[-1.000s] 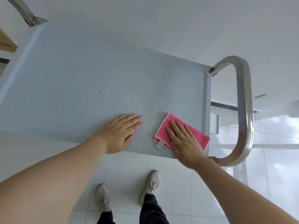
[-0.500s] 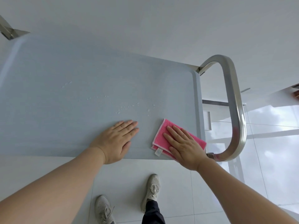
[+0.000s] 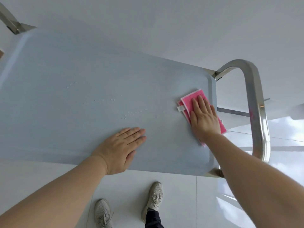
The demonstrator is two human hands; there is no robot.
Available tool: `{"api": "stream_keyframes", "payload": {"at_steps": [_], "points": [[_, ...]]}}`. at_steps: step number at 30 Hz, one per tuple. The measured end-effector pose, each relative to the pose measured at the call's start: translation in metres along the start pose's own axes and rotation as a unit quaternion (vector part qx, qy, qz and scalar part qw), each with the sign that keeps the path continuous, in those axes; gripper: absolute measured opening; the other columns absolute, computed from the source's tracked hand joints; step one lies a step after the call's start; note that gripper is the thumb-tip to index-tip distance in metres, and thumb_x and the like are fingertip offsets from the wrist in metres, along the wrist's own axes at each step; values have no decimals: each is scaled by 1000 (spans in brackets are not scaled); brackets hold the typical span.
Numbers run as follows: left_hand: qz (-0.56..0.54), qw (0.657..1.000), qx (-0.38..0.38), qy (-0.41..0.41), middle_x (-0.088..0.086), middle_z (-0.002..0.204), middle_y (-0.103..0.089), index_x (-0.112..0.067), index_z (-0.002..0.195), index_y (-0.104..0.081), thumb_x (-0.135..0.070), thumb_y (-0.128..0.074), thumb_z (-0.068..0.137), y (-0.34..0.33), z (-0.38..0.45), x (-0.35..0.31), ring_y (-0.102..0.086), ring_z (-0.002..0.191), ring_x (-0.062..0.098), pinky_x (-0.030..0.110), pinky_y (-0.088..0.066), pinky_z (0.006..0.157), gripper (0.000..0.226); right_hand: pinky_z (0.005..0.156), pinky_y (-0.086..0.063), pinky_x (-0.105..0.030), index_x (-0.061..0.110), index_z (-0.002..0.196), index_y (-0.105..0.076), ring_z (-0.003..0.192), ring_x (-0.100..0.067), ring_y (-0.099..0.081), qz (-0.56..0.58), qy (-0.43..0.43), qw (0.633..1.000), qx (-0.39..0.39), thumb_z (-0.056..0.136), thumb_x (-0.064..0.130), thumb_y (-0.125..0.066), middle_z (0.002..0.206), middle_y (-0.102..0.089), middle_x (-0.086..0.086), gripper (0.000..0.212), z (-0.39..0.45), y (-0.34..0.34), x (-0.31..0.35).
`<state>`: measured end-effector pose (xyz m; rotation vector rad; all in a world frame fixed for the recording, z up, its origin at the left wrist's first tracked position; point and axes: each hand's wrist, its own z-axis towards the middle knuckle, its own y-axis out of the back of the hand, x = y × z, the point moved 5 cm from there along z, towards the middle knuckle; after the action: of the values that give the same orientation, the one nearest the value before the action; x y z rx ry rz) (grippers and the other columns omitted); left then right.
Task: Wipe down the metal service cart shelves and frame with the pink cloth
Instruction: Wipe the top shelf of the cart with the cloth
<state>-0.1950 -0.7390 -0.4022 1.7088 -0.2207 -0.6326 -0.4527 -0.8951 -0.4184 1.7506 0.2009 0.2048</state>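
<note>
The cart's top shelf (image 3: 82, 76) is a wide grey metal tray filling the middle of the view. A folded pink cloth (image 3: 189, 100) with a white tag lies near the shelf's right edge. My right hand (image 3: 204, 119) presses flat on the cloth with straight fingers. My left hand (image 3: 122, 146) rests flat on the shelf near its front edge, fingers straight and together. A polished metal handle loop (image 3: 256, 104) curves off the cart's right end.
Small water droplets (image 3: 131, 112) dot the shelf's middle. Another frame bar (image 3: 11, 20) shows at the far left corner. Glossy white floor tiles (image 3: 172, 203) lie below, with my two feet in grey sneakers (image 3: 154, 198) just in front of the cart.
My right hand has slid the cloth away from the shelf's front edge, farther back along the right side. My left hand stays flat in the same spot.
</note>
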Motion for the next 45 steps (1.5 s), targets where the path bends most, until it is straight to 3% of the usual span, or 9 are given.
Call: {"api": "stream_keyframes", "payload": {"at_steps": [11,16,24,30,35,40,45], "points": [[-3,1000,-1,-2,7,146,-39,-9,136,-47,-24,-37,86,-5,2,2,-35,136,24,37,-22,110,53,118,-3,-39,25,148,-8,145,-16,-2,-6,-30,999,-16,92,44,-12,158,-5,-2,59,107,20,-17],[-8,1000,-7,-3,8,145,-41,-9,134,-49,-21,-36,86,-1,3,2,-37,135,24,37,-23,111,51,118,-2,-40,24,148,-10,145,-19,-3,2,-33,999,-22,92,43,-13,158,-5,-3,59,112,23,-17],[-17,1000,-8,2,7,144,-43,-9,134,-49,-19,-34,85,1,6,1,-39,134,24,39,-26,109,52,116,5,-32,27,148,-5,145,-15,4,26,-11,1000,-9,95,47,-13,158,-1,2,57,56,9,3],[-20,1000,-9,5,9,142,-46,-8,131,-53,-18,-35,83,5,5,-1,-42,132,25,39,-27,109,52,115,7,-34,30,147,3,143,-12,11,24,27,999,28,95,50,-7,158,4,4,57,-29,-10,42],[-23,999,-17,15,14,139,-49,-4,127,-56,-18,-33,83,7,3,-3,-45,129,29,39,-27,110,52,117,2,-39,24,148,-7,144,-16,6,18,62,997,46,94,49,-12,157,-3,0,60,-91,-22,78],[-23,998,-32,57,19,130,-55,-1,120,-60,-20,-35,82,10,0,0,-50,122,35,48,-35,107,49,117,7,-39,28,147,4,143,-15,17,-5,140,988,69,96,48,-11,156,9,5,57,-116,-27,95],[-26,997,-38,66,18,130,-55,0,119,-60,-20,-35,81,10,1,1,-50,122,34,49,-35,108,49,115,11,-38,30,145,9,143,-20,14,-31,222,971,85,95,48,-11,156,8,3,57,-106,-25,97]]}}
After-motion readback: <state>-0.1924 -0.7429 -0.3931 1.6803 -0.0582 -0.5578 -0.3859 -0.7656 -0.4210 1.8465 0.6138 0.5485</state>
